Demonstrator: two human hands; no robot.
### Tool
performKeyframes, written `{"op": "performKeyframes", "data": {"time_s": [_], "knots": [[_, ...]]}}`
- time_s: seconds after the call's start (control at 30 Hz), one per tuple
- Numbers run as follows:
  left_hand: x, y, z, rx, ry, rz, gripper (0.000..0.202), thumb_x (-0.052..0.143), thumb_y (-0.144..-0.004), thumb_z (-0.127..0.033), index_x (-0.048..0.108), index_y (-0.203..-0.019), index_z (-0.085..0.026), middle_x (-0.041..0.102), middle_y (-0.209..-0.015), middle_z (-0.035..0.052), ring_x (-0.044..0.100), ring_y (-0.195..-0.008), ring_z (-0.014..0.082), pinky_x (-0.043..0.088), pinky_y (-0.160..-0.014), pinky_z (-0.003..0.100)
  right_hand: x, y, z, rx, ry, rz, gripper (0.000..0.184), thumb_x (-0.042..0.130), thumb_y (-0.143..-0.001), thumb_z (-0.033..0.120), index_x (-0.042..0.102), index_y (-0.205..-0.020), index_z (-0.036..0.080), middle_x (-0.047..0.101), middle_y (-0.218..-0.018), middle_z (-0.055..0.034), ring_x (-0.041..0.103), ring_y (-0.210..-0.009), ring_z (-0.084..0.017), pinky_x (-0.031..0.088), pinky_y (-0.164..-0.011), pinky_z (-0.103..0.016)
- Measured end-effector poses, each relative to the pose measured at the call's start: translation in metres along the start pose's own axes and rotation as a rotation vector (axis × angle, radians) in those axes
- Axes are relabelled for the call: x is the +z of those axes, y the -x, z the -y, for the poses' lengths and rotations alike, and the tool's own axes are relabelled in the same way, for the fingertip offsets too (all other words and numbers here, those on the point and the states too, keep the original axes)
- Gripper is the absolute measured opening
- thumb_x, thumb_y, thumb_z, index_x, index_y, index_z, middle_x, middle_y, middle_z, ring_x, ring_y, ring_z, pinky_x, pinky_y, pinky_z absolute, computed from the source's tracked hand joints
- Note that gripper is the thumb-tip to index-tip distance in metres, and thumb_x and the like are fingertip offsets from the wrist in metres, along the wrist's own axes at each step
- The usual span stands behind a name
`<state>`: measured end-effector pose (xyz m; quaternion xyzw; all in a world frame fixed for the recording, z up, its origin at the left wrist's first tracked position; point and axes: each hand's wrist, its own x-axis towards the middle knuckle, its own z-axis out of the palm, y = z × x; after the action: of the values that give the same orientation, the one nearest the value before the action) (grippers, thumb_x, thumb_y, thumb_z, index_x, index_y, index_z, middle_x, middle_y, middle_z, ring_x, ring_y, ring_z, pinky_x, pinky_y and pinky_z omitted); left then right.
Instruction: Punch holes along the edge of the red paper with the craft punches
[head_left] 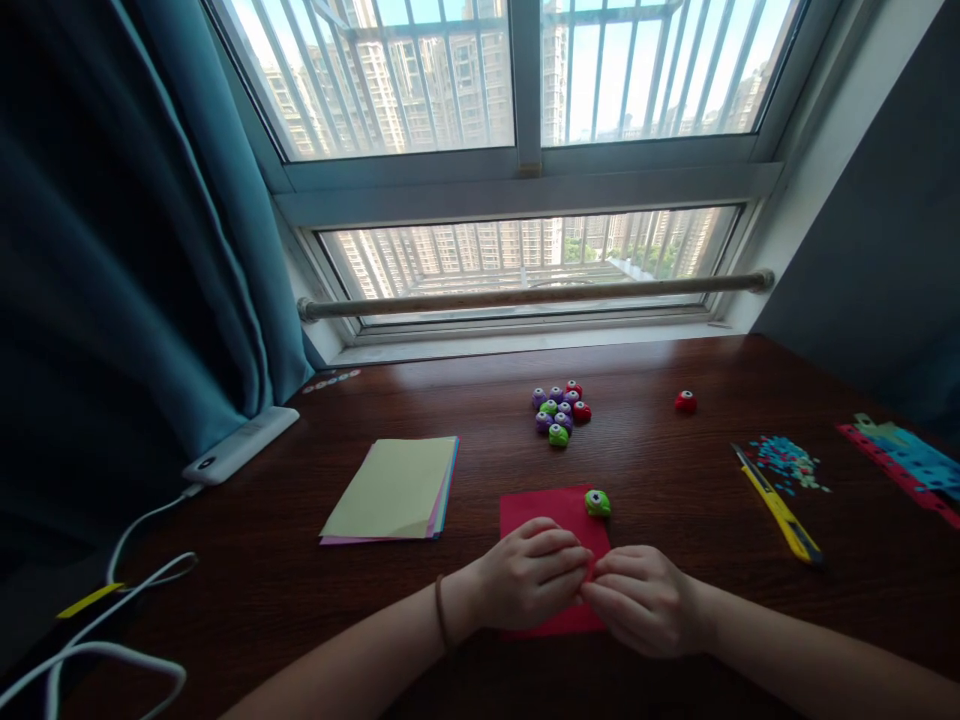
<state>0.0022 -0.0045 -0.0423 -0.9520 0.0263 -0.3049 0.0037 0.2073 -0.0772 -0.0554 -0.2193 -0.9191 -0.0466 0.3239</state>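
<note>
Left hand (534, 572) and right hand (651, 600): fingers curled, tips together over the red paper (536, 508); cannot tell whether anything is pinched between them. Red paper lies beneath both. Risks (judged): dragging wrists could skew it; a knuckle bump could displace the green toy (598, 503) at its far right corner; a careless reach well right of it could meet the yellow knife (784, 515). Dark wooden surface (637, 460); paper stack (390, 490) left of the red paper, toy cluster (562, 420) beyond. Window (420, 95) behind, curtain (217, 250) far left.

red paper (525, 508), green piece (602, 510) (dotted black on white), yellow-and-black knife (782, 516)
</note>
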Motion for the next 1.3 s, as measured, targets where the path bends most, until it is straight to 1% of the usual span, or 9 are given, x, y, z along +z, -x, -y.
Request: {"op": "performKeyframes", "data": {"time_s": [0.27, 0.63, 0.77, 0.83, 0.93, 1.0, 1.13, 1.23, 1.3], "knots": [[-0.003, 0.0, 0.001, -0.039, 0.001, -0.008, 0.011, 0.051, -0.089, -0.018, 0.058, -0.095, -0.012, 0.066, -0.1, 0.0043, 0.055, -0.092, 0.0163, 0.041, -0.089, 0.031, -0.002, -0.007, -0.001, 0.066, -0.032, -0.024, 0.025, 0.039, -0.085, 0.01, 0.053, -0.107, 0.011, 0.063, -0.072, -0.0074, 0.061, -0.07, -0.016, 0.049, -0.061, -0.028], [-0.003, 0.002, 0.002, -0.073, 0.032, 0.051, 0.012, 0.05, -0.088, -0.015, 0.057, -0.097, -0.011, 0.065, -0.101, 0.0063, 0.055, -0.093, 0.0187, 0.042, -0.089, 0.035, 0.001, -0.005, -0.004, 0.083, -0.031, -0.009, 0.024, 0.044, -0.084, 0.009, 0.055, -0.104, 0.009, 0.062, -0.074, -0.0084, 0.057, -0.068, -0.017, 0.045, -0.056, -0.03], [-0.004, 0.002, 0.001, -0.094, 0.017, 0.021, 0.021, 0.049, -0.09, -0.017, 0.056, -0.108, -0.011, 0.063, -0.11, 0.0069, 0.054, -0.101, 0.0196, 0.04, -0.094, 0.035, -0.002, -0.007, -0.003, 0.115, -0.116, -0.054, 0.027, 0.044, -0.082, 0.006, 0.054, -0.106, 0.009, 0.063, -0.082, -0.0098, 0.059, -0.077, -0.018, 0.05, -0.067, -0.031], [-0.005, 0.003, 0.002, -0.134, -0.012, -0.005, 0.031, 0.048, -0.091, -0.019, 0.05, -0.12, -0.01, 0.058, -0.12, 0.0092, 0.048, -0.113, 0.0216, 0.036, -0.099, 0.037, -0.004, -0.009, -0.007, 0.228, -0.174, -0.148, 0.029, 0.046, -0.082, 0.005, 0.054, -0.108, 0.013, 0.063, -0.092, -0.0093, 0.058, -0.089, -0.019, 0.049, -0.079, -0.033], [-0.007, 0.004, 0.003, -0.187, -0.066, 0.0, 0.042, 0.046, -0.092, -0.021, 0.04, -0.132, -0.009, 0.05, -0.131, 0.0117, 0.036, -0.127, 0.0244, 0.028, -0.106, 0.043, -0.003, -0.009, -0.023, 0.549, -0.156, -0.322, 0.028, 0.049, -0.084, 0.011, 0.054, -0.11, 0.019, 0.059, -0.106, -0.0081, 0.052, -0.106, -0.02, 0.043, -0.094, -0.038], [-0.008, 0.003, 0.004, -0.207, -0.098, 0.024, 0.045, 0.045, -0.092, -0.021, 0.035, -0.135, -0.01, 0.046, -0.134, 0.0112, 0.029, -0.131, 0.0256, 0.023, -0.109, 0.047, 0.002, -0.006, -0.039, 0.761, -0.13, -0.359, 0.029, 0.052, -0.085, 0.019, 0.052, -0.114, 0.019, 0.054, -0.118, -0.0095, 0.046, -0.116, -0.022, 0.036, -0.101, -0.042], [-0.015, -0.009, 0.009, -0.323, -0.116, 0.168, 0.053, 0.041, -0.095, -0.031, 0.023, -0.141, -0.012, 0.033, -0.144, 0.0101, 0.016, -0.136, 0.0262, 0.014, -0.111, 0.051, 0.015, 0.004, -0.065, 0.962, -0.153, -0.283, 0.042, 0.049, -0.086, 0.034, 0.046, -0.122, 0.014, 0.047, -0.128, -0.0145, 0.034, -0.127, -0.025, 0.029, -0.106, -0.046], [-0.02, -0.022, 0.013, -0.403, -0.119, 0.279, 0.059, 0.038, -0.095, -0.039, 0.017, -0.143, -0.012, 0.024, -0.148, 0.0091, 0.009, -0.138, 0.0253, 0.012, -0.111, 0.051, 0.022, 0.009, -0.071, 0.99, -0.167, -0.18, 0.046, 0.045, -0.087, 0.037, 0.045, -0.126, 0.012, 0.045, -0.131, -0.015, 0.027, -0.131, -0.025, 0.028, -0.107, -0.045], [-0.02, -0.029, 0.016, -0.409, -0.121, 0.33, 0.06, 0.04, -0.094, -0.04, 0.016, -0.143, -0.014, 0.021, -0.149, 0.0088, 0.007, -0.138, 0.0247, 0.012, -0.111, 0.051, 0.023, 0.01, -0.07, 0.989, -0.165, -0.138, 0.049, 0.045, -0.087, 0.039, 0.044, -0.127, 0.011, 0.044, -0.132, -0.0155, 0.026, -0.132, -0.026, 0.028, -0.107, -0.046]]}}
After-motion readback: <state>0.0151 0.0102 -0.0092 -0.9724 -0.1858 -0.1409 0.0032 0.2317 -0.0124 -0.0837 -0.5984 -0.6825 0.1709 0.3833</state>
